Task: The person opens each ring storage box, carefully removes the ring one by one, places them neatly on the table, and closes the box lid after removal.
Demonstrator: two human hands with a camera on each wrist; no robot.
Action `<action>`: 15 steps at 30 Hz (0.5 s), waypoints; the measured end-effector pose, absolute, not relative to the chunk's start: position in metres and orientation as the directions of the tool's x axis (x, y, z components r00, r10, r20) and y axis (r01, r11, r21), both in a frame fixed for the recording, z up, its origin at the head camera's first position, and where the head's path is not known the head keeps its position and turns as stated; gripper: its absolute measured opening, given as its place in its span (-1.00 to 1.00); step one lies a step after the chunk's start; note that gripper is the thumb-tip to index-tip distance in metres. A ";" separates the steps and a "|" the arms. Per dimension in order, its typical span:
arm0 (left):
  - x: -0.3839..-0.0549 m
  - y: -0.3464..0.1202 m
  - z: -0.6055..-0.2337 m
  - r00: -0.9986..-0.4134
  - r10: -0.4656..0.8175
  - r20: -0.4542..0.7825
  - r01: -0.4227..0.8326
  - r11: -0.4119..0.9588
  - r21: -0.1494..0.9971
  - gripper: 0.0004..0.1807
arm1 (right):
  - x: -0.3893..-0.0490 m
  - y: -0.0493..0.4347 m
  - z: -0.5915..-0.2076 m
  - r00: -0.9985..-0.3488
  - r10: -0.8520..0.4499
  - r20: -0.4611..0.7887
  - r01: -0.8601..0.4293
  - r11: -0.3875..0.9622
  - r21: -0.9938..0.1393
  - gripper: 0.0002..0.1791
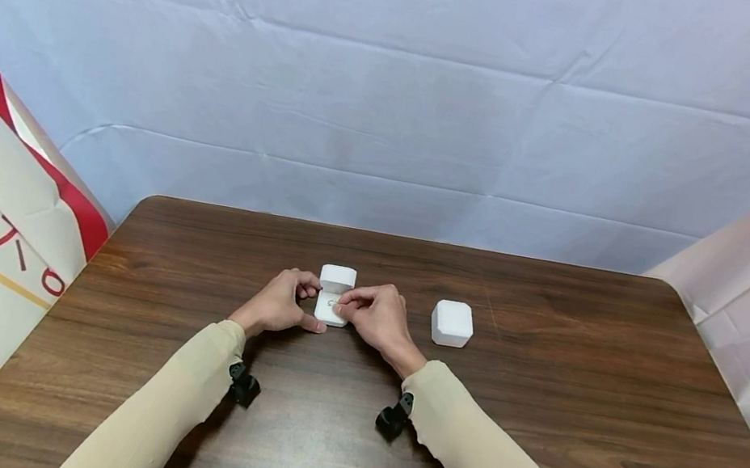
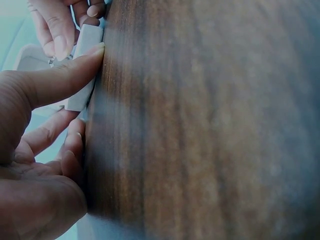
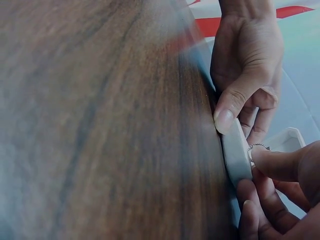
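— What is shown in the head view?
— An open white box (image 1: 325,309) is set on the brown table (image 1: 546,359), its lid (image 1: 338,276) raised on the far side and a ring (image 1: 331,303) seated in its base. The base is clasped between thumb and fingers of the left hand (image 1: 281,301); the ring appears to be pinched by the right hand (image 1: 380,318).
— And the room for moving?
— The table's far edge lies behind the box, with a strip of wood between. Travel to the right is limited by a second white box (image 1: 452,324), near the right hand; wider room is offered on the near side, between the forearms.
— What is added by the left wrist view?
— The left thumb is laid on the near wall of the base. The box may be judged light, stiff and apt to slide if unbraced, so it is best held by its base walls, not the lid.
— And by the right wrist view?
— The ring is seen at the right thumb's tip; how firmly it is gripped cannot be told. It would probably be hard, small and slippery, best taken by the band's sides. Because the lid stands just beyond, freer room is judged to lie upward.
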State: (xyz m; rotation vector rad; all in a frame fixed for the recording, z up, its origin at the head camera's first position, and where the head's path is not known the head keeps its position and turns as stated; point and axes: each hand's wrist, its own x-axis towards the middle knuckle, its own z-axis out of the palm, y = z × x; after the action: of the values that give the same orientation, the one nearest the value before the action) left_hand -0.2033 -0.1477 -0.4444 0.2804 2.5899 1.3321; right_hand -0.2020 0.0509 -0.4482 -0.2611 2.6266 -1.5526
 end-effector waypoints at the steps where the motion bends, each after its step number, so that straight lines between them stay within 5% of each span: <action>1: -0.203 -0.148 -0.444 -0.959 0.264 -0.104 0.069 0.573 0.817 -0.38 | -0.202 0.051 -0.449 -0.982 -0.187 0.019 -0.107 0.471 -0.875 -0.93; 15: -0.204 -0.147 -0.444 -0.958 0.264 -0.113 0.059 0.565 0.823 -0.38 | -0.202 0.052 -0.448 -0.981 -0.191 0.016 -0.103 0.456 -0.884 -0.93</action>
State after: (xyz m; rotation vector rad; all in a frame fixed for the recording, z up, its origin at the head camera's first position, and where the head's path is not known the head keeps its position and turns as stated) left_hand -0.2035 -0.1474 -0.4445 0.2704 2.5760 1.3414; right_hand -0.2021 0.0519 -0.4485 -0.2646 2.6066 -1.5733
